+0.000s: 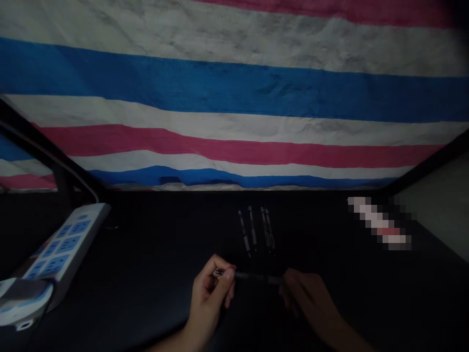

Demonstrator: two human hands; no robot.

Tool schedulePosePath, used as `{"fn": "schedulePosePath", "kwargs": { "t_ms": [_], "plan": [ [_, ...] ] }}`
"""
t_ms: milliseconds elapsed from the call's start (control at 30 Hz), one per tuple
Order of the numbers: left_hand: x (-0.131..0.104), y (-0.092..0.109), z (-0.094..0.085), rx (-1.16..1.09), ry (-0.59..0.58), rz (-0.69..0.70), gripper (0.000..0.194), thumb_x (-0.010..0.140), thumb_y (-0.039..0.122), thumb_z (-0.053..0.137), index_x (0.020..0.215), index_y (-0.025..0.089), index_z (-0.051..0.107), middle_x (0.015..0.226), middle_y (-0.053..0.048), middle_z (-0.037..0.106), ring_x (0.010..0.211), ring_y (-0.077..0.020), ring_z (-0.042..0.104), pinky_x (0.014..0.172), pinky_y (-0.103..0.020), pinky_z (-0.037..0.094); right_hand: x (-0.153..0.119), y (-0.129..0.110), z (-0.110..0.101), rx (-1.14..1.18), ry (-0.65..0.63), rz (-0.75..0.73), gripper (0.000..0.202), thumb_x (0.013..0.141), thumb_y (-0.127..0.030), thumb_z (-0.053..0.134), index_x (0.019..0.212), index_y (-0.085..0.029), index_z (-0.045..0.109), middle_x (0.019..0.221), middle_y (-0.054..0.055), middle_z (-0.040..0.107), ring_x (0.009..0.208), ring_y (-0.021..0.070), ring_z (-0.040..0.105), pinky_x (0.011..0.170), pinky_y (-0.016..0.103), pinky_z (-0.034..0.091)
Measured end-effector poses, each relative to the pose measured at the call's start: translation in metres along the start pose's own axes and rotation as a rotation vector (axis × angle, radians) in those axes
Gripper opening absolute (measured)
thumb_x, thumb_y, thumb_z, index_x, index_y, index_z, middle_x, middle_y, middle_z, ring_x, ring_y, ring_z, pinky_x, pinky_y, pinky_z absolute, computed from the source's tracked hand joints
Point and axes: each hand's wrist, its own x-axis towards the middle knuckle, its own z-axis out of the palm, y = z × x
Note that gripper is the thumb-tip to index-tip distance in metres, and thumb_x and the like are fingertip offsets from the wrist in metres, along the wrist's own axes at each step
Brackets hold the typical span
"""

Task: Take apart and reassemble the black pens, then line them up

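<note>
The left hand and right hand, set apart, gripped opposite ends of a pen. The pen extended crosswise between them, nearer than four other pens on the black tabletop.

Dim overall — the right hand darker than the left hand, the pens nearly lost against the black table — with a pixelated patch at right.

- Two hands were visible.
- There were five pens.
- One power strip showed.
- One table showed.
- At least one striped sheet showed.
- One pixelated item showed.
</note>
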Motion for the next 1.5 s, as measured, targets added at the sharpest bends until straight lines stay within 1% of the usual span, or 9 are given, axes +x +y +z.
{"fn": "schedulePosePath", "kwargs": {
  "t_ms": [133,267,433,567,700,900,1100,1300,1500],
  "plan": [
    [0.001,-0.001,-0.001,-0.029,0.024,-0.002,0.026,0.088,0.039,0.057,0.074,0.017,0.053,0.044,0.008,0.044,0.040,-0.0044,0.033,0.043,-0.016,0.026,0.000,0.001,0.002,0.076,-0.006,-0.030,0.023,0.091,-0.040,0.050,0.104,-0.022,0.054,0.077,0.000,0.064,0.053,0.0091,0.056,0.052,0.021,0.044],
    [0.001,-0.004,-0.003,-0.003,0.021,-0.009,0.026,0.088,0.039,0.057,0.075,0.017,0.053,0.044,0.008,0.044,0.040,-0.0045,0.033,0.042,-0.016,0.025,0.001,0.001,0.002,0.014,-0.040,-0.022,0.032,0.095,-0.040,0.041,0.078,-0.019,0.059,0.061,-0.002,0.060,0.050,0.0090,0.055,0.051,0.021,0.042],
    [0.001,-0.005,-0.004,-0.007,0.019,-0.012,0.026,0.088,0.039,0.057,0.075,0.017,0.053,0.045,0.008,0.043,0.040,-0.0044,0.033,0.042,-0.016,0.024,0.002,0.001,0.000,-0.012,-0.003,-0.016,0.021,0.090,-0.039,0.053,0.102,-0.022,0.055,0.067,-0.003,0.063,0.056,0.0110,0.059,0.055,0.022,0.045],
    [0.002,-0.003,-0.004,-0.018,0.011,-0.014,0.026,0.088,0.039,0.057,0.075,0.017,0.053,0.044,0.008,0.042,0.040,-0.0044,0.031,0.042,-0.016,0.024,0.002,0.001,-0.001,-0.092,-0.027,-0.061,0.026,0.094,-0.039,0.044,0.084,-0.021,0.061,0.063,-0.002,0.061,0.056,0.0111,0.058,0.057,0.022,0.045],
    [0.003,-0.004,-0.003,-0.009,0.012,-0.009,0.025,0.088,0.038,0.056,0.076,0.018,0.053,0.045,0.008,0.042,0.040,-0.0044,0.032,0.042,-0.016,0.024,0.001,0.001,-0.001,-0.130,0.002,-0.064,0.024,0.091,-0.038,0.050,0.108,-0.025,0.059,0.073,-0.001,0.066,0.060,0.0118,0.060,0.060,0.023,0.047],
    [0.011,0.000,-0.006,0.094,-0.045,0.011,0.025,0.088,0.041,0.056,0.081,0.017,0.055,0.047,0.007,0.044,0.041,-0.0053,0.035,0.043,-0.017,0.027,0.004,-0.001,-0.002,-0.018,-0.048,0.046,0.022,0.090,-0.037,0.050,0.086,-0.021,0.065,0.063,-0.003,0.060,0.049,0.0084,0.054,0.049,0.019,0.042],
    [0.023,0.005,-0.005,0.102,-0.116,0.040,0.021,0.083,0.038,0.063,0.089,0.017,0.061,0.055,0.005,0.047,0.047,-0.0064,0.040,0.045,-0.016,0.032,0.008,0.000,0.005,0.124,-0.077,0.094,0.021,0.088,-0.036,0.053,0.081,-0.018,0.061,0.060,-0.002,0.061,0.045,0.0073,0.051,0.046,0.018,0.040],
    [0.030,0.003,-0.001,-0.046,-0.218,0.041,0.020,0.084,0.029,0.064,0.101,0.019,0.067,0.086,-0.004,0.061,0.082,-0.0145,0.060,0.074,-0.023,0.046,0.010,-0.005,0.015,0.096,-0.134,0.043,0.021,0.090,-0.034,0.052,0.081,-0.017,0.061,0.064,-0.001,0.064,0.047,0.0072,0.053,0.049,0.018,0.040],
    [0.040,0.003,-0.004,-0.140,-0.147,0.030,0.058,0.079,0.024,0.070,0.131,0.029,0.043,0.084,0.001,0.059,0.070,-0.0126,0.065,0.064,-0.023,0.050,0.028,-0.007,0.016,0.050,-0.101,-0.009,0.027,0.093,-0.036,0.045,0.090,-0.017,0.063,0.074,0.000,0.065,0.046,0.0061,0.051,0.047,0.018,0.038]
  ]
}}
